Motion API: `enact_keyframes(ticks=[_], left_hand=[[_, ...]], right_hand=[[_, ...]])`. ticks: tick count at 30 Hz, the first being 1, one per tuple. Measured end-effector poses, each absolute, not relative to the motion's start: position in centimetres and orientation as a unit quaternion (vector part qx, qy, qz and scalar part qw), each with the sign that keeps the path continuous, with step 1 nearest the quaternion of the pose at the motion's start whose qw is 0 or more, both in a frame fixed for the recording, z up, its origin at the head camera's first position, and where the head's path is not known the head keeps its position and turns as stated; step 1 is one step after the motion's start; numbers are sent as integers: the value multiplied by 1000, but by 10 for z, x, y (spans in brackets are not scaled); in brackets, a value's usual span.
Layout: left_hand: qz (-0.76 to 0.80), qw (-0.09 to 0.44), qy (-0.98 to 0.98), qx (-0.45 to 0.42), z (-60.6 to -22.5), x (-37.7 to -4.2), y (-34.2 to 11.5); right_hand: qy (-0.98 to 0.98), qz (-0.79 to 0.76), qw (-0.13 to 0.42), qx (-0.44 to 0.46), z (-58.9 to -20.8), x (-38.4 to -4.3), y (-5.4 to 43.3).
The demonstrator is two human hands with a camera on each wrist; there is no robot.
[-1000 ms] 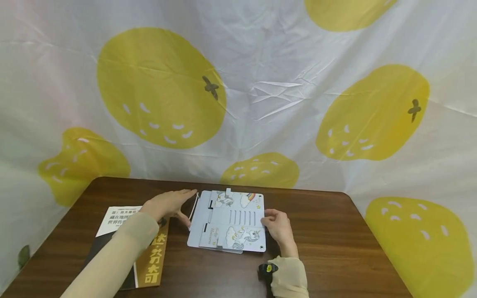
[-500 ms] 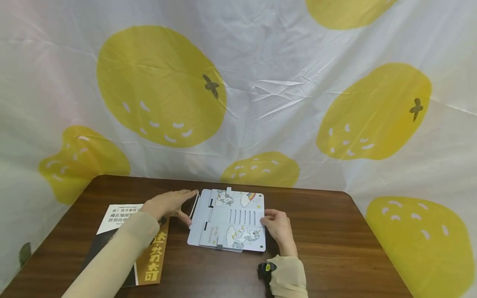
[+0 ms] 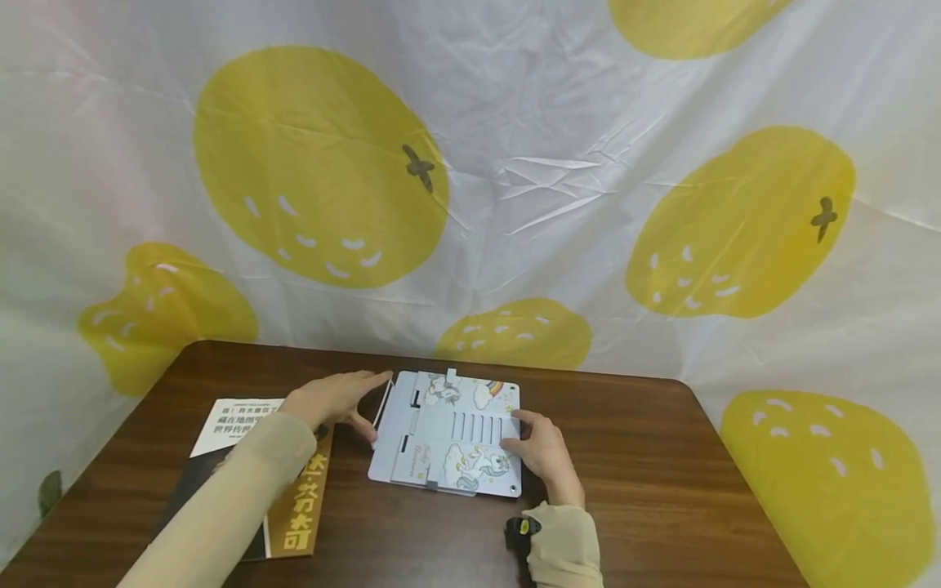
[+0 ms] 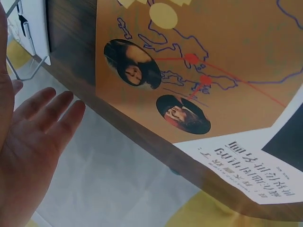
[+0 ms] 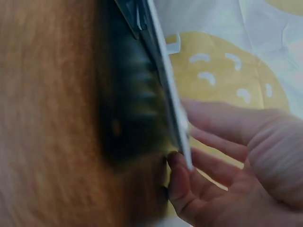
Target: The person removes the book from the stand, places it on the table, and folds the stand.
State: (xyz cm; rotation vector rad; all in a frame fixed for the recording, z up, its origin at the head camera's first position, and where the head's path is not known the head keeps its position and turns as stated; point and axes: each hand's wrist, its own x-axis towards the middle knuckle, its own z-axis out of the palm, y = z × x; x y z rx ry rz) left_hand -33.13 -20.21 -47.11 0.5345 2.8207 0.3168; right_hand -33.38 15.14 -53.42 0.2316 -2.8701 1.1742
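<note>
A white folding book stand (image 3: 470, 433) printed with unicorns and a rainbow lies on the wooden table, with slots across its middle. My left hand (image 3: 329, 400) spans the stand's wire support between thumb and forefinger at the left edge. In the left wrist view, the other fingers of that left hand (image 4: 40, 137) extend loosely beside the wire. My right hand (image 3: 546, 453) grips the stand's right edge, thumb over the top face. The right wrist view shows the panel edge-on, raised off the table, between the fingers of the right hand (image 5: 279, 156); its underside is dark and blurred.
A book (image 3: 300, 510) with a black, white and brown cover lies to the left, partly under my left sleeve (image 3: 243, 490). Behind the table's far edge hangs a white cloth (image 3: 515, 229) with yellow fruit prints. A black wrist strap (image 3: 522, 527) sits at my right cuff.
My right hand has shifted slightly left, its thumb and fingers reaching further over the stand's right edge. The left hand stays at the wire support. The stand has hardly moved.
</note>
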Motion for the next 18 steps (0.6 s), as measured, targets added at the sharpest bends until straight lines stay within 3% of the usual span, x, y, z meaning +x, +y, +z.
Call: enact_keyframes(ticks=[18], left_hand=[[130, 125, 968, 176, -475, -337, -199]], right_hand=[[-928, 331, -28, 169, -535, -336, 166]])
